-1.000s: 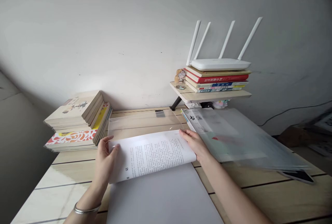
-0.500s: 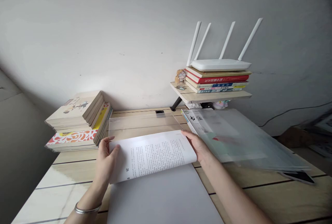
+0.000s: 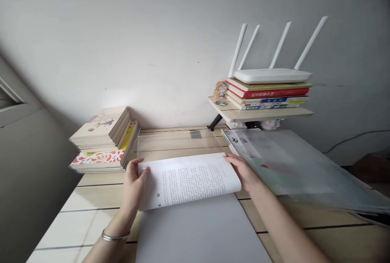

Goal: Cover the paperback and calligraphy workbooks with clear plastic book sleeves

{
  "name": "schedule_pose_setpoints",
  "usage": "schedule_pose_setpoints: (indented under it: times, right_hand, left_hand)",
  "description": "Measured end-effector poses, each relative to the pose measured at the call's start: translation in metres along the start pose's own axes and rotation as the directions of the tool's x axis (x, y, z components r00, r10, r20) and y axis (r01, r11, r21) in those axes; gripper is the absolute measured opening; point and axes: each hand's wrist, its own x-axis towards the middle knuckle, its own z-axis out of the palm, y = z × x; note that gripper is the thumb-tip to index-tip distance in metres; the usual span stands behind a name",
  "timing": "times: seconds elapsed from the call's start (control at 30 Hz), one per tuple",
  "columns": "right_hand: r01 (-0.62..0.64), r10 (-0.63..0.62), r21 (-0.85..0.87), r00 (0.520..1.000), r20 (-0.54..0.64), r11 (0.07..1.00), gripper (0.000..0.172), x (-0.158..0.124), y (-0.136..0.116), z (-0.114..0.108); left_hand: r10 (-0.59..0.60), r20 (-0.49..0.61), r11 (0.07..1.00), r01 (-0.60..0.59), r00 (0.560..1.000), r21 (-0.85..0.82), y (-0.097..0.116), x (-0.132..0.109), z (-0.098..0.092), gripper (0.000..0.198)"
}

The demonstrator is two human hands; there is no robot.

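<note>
1. Location: I have the white paper sheet printed with dark text columns (image 3: 195, 180) raised in a curve between both hands, over a smooth pale-grey sheet (image 3: 198, 234) on the light-wood plank bench (image 3: 100, 192). I cannot tell whether the two are joined.
2. Hand state: my left hand (image 3: 136, 180) is closed on the printed sheet's left edge, thumb on top. My right hand (image 3: 243, 171) grips the right edge near the far corner; its underside fingers are hidden.
3. Handling: I judge the paper light, limp and easily creased; the bend suggests little stiffness. Maintain light, even tension.
4. Grip points: I would pinch the opposite side edges, avoiding the unsupported middle.
5. Caution: the clear, colourless plastic film (image 3: 179, 143) lies just beyond. I expect it to be slippery and springy; take it by its outer edges.
</note>
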Motion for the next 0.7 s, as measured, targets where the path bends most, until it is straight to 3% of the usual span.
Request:
schedule_pose_setpoints:
  times: [0.13, 0.33, 0.53, 0.7]
  right_hand:
    - [-0.027, 0.026, -0.1, 1.0, -0.016, 0.995, 0.029, -0.0004, 0.0009, -0.0021]
    - [0.125, -0.165, -0.265, 0.977, -0.133, 0.956, 0.037, 0.0034, 0.009, -0.002]
    - [0.111, -0.107, -0.228, 0.994, 0.028, 0.967, 0.044, -0.0028, 0.0027, 0.0022]
    - [0.188, -0.205, -0.235, 0.977, -0.053, 0.954, 0.045, 0.0003, 0.0065, 0.0045]
  left_hand:
    - [-0.063, 0.095, 0.993, 0.072, 0.993, -0.094, -0.0019, 0.0024, -0.0002, 0.044]
    - [-0.062, 0.086, 0.984, 0.075, 0.994, -0.162, -0.0052, 0.0048, 0.0007, 0.038]
    - [-0.024, 0.047, 0.991, 0.03, 0.999, -0.132, -0.0097, 0.0012, 0.0032, 0.03]
    - [-0.039, 0.036, 0.995, 0.042, 0.999, -0.094, -0.0059, 0.0008, 0.0041, 0.034]
